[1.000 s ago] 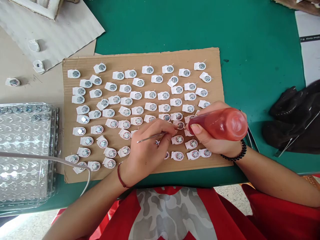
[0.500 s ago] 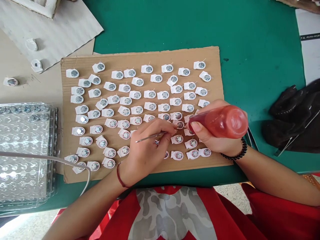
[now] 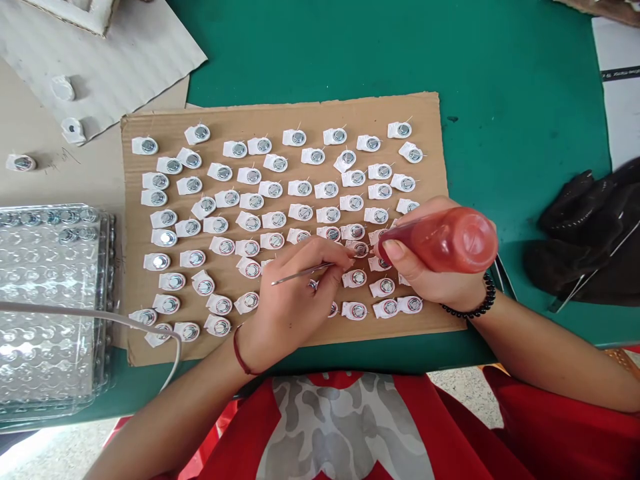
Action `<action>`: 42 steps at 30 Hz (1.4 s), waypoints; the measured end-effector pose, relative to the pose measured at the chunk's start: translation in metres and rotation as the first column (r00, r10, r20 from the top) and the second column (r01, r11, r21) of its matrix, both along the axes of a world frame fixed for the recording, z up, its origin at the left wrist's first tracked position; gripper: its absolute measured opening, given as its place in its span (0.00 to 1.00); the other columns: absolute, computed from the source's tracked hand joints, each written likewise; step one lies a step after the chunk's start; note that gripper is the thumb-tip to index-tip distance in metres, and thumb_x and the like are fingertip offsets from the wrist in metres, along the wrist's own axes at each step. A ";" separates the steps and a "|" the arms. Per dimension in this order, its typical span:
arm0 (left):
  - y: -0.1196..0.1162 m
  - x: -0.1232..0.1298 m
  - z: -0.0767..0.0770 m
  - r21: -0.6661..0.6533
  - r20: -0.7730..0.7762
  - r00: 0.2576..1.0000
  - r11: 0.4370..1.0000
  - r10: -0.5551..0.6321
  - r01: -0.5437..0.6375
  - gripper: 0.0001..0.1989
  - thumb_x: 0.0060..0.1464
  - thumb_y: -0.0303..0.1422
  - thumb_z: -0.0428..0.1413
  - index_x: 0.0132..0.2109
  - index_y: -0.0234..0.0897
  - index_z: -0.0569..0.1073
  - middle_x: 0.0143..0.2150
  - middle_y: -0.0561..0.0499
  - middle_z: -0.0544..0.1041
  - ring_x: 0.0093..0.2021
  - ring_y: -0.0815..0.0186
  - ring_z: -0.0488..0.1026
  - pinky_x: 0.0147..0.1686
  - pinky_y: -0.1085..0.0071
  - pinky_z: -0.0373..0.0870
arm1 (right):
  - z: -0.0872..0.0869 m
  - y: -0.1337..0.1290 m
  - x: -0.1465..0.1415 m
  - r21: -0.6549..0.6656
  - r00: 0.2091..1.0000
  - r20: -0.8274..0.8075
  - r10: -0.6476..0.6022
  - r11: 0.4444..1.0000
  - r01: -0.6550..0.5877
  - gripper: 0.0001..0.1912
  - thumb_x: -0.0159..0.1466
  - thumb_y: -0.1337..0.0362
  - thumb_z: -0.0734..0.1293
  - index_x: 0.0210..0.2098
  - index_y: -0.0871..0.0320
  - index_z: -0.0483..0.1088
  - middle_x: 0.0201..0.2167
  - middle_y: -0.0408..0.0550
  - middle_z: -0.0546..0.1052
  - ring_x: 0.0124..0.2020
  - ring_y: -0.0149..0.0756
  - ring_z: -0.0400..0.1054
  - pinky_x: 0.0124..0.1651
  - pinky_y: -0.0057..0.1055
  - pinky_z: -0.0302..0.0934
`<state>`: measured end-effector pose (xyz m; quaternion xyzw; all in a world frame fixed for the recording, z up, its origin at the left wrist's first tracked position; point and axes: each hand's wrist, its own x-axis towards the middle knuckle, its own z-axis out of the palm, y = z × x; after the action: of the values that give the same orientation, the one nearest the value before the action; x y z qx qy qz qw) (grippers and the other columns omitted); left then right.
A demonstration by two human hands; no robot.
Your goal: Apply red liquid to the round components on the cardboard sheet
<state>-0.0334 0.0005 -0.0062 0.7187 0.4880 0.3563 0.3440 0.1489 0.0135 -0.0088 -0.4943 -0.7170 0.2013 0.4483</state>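
My left hand (image 3: 305,293) is closed in a pinch on a slim metal tool (image 3: 300,274); its rear end points left and its tip is hidden by my fingers. My right hand (image 3: 425,270) wraps around a red squeeze bottle (image 3: 445,241), tipped so that its base faces up and its narrow end points down to the left. Between the hands lies a small white part with a round metallic disc (image 3: 358,249), close to my left fingertips. Several like it, some with red rings around the disc, lie in rough rows on a cardboard sheet (image 3: 290,112).
Clear plastic blister trays (image 3: 50,300) stand at left, with a grey cable (image 3: 100,315) across them. Black plastic bags (image 3: 575,233) lie at right on the green table (image 3: 320,47). White corrugated sheet (image 3: 125,67) sits at back left with loose white parts (image 3: 73,130).
Both hands stay nearly in place. The red bottle has tilted or shifted very slightly, its base a touch to the right; the white parts have not visibly moved.
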 end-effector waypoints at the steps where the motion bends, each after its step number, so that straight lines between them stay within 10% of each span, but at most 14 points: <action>1: 0.000 0.000 0.000 0.002 -0.001 1.000 1.000 -0.001 0.001 0.10 0.49 0.17 0.55 0.31 0.38 0.70 0.33 0.57 0.78 0.36 0.71 0.76 0.37 0.75 0.72 | 0.000 0.000 0.000 0.003 1.000 0.000 -0.002 1.000 0.002 0.08 0.52 0.67 0.71 0.26 0.58 0.65 0.24 0.40 0.72 0.24 0.25 0.67 0.28 0.23 0.64; 42: -0.001 0.001 0.000 -0.006 -0.010 1.000 1.000 0.011 -0.011 0.11 0.49 0.17 0.55 0.31 0.39 0.69 0.34 0.57 0.78 0.36 0.71 0.75 0.36 0.74 0.72 | 0.001 0.000 0.001 -0.017 0.999 -0.035 0.023 1.000 -0.023 0.10 0.49 0.68 0.73 0.26 0.58 0.66 0.25 0.40 0.72 0.25 0.25 0.67 0.28 0.24 0.64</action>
<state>-0.0329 -0.0004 -0.0058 0.7167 0.4946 0.3532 0.3419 0.1502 0.0131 -0.0075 -0.4864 -0.7130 0.2214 0.4539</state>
